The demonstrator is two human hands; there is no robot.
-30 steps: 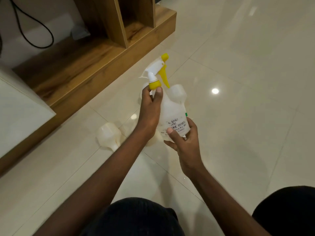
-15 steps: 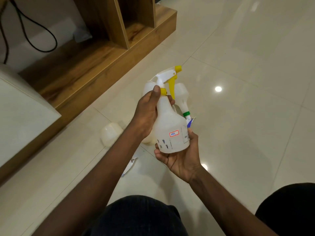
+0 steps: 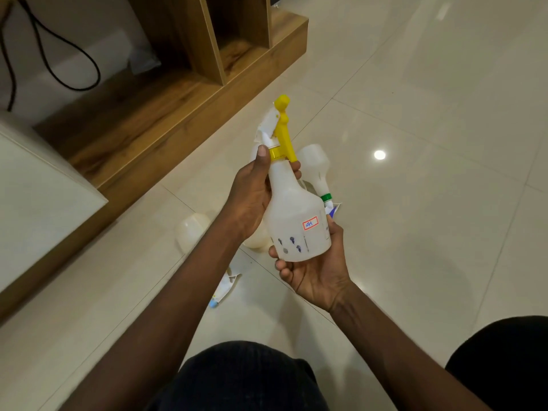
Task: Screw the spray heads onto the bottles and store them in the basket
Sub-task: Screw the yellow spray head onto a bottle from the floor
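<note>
I hold a translucent white bottle (image 3: 298, 223) with a red-bordered sticker above the floor. My right hand (image 3: 314, 265) cups and grips its base from below. My left hand (image 3: 252, 197) wraps the bottle's neck, thumb up against the yellow collar of the yellow-and-white spray head (image 3: 280, 129) that sits on top. Behind it on the floor lies a second bottle with a green collar (image 3: 315, 164). Another bare bottle (image 3: 192, 232) lies to the left, partly hidden by my left forearm. A loose spray head with a blue tip (image 3: 224, 287) lies on the tiles beneath my arm.
A wooden shelf unit (image 3: 166, 102) with open compartments runs along the left on the tiled floor. A black cable (image 3: 59, 51) hangs at the wall behind it. A white panel (image 3: 38, 200) stands at the left edge. My knees show at the bottom. No basket is in view.
The bottle has turned in my hands, so the sticker side now faces me, and the spray head has swung round. My left hand has stayed at the neck.
</note>
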